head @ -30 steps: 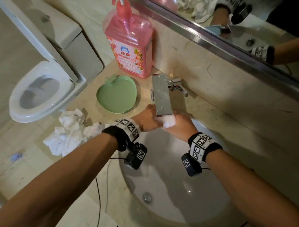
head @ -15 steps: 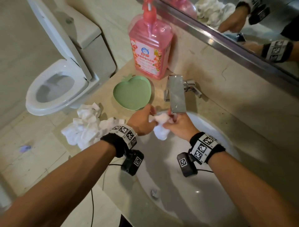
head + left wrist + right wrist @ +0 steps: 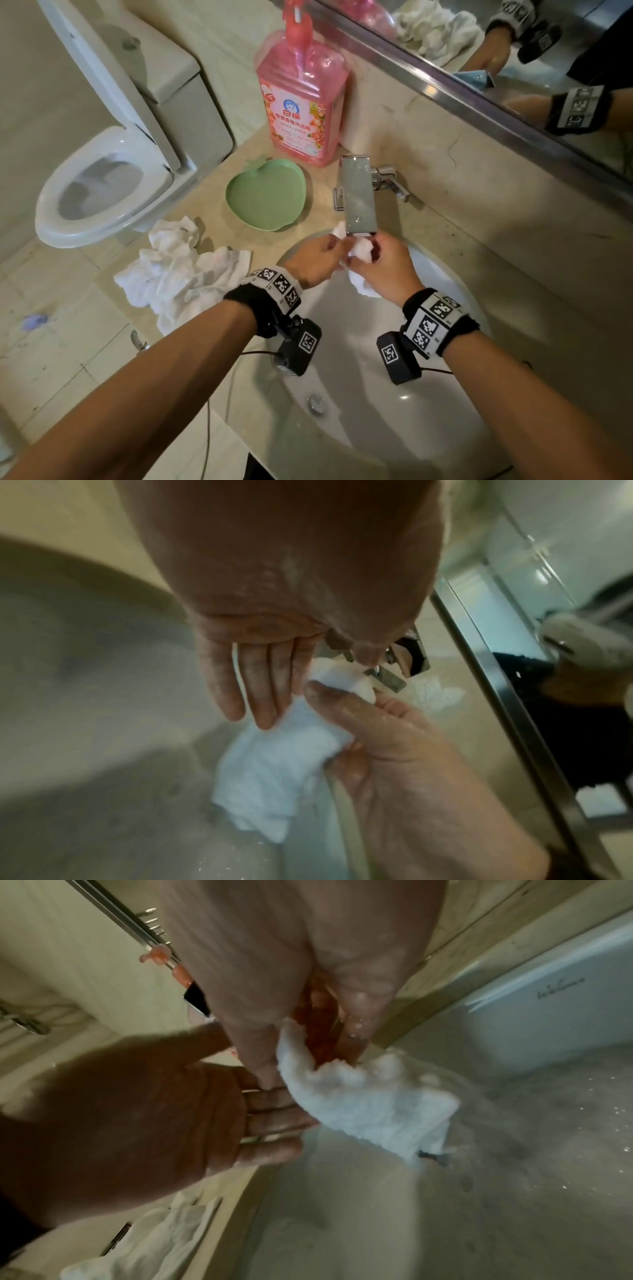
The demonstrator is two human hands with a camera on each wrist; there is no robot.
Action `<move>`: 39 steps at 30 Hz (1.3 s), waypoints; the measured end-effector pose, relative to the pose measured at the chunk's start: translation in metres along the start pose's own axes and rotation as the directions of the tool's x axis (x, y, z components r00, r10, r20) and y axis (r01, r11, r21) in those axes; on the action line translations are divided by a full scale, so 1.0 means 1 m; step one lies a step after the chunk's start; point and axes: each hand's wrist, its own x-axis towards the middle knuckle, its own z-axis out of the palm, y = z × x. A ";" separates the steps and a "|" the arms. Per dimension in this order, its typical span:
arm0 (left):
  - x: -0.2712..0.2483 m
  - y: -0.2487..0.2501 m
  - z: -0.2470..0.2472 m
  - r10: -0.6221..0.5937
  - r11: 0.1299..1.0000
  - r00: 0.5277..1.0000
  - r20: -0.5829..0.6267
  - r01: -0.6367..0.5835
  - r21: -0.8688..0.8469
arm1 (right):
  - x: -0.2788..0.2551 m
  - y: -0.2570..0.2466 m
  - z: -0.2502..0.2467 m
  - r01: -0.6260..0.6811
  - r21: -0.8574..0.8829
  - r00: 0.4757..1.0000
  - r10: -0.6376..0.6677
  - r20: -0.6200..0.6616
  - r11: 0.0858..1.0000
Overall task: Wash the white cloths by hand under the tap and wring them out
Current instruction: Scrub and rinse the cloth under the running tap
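A wet white cloth [image 3: 362,255] is bunched right under the spout of the steel tap [image 3: 358,195], over the white sink [image 3: 394,394]. My left hand [image 3: 334,250] pinches its upper end, and a tip of cloth pokes out above the knuckles. My right hand [image 3: 373,255] grips the middle, with a tail hanging below the palm. The left wrist view shows my left fingers [image 3: 253,693] laid on the cloth [image 3: 274,772] and the right hand [image 3: 377,737] clamping it with the thumb. In the right wrist view the cloth [image 3: 369,1107] hangs from my right hand [image 3: 308,1047].
A pile of white cloths [image 3: 181,274] lies on the counter left of the sink. Behind it are a green apple-shaped dish [image 3: 267,197] and a pink detergent bottle [image 3: 301,113]. A toilet [image 3: 102,192] stands at the far left. A mirror [image 3: 513,68] runs along the wall.
The cloth was balled tight between both hands under the spout. The hands have since drawn slightly apart, and a tail of cloth now hangs below my right hand.
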 end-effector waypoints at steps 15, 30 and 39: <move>-0.004 0.005 0.012 -0.001 0.911 0.996 0.093 0.039 -0.411 | -0.008 0.008 -0.014 -0.026 0.106 1.000 0.024 0.017 0.994; -0.006 -0.006 -0.005 0.067 0.992 0.972 -0.226 -0.041 0.118 | 0.004 -0.005 0.018 -0.054 0.010 0.976 0.050 0.211 0.999; 0.007 -0.015 -0.014 0.011 0.983 0.994 -0.104 0.009 0.183 | 0.013 -0.005 -0.020 -0.109 -0.017 0.987 0.110 0.113 0.994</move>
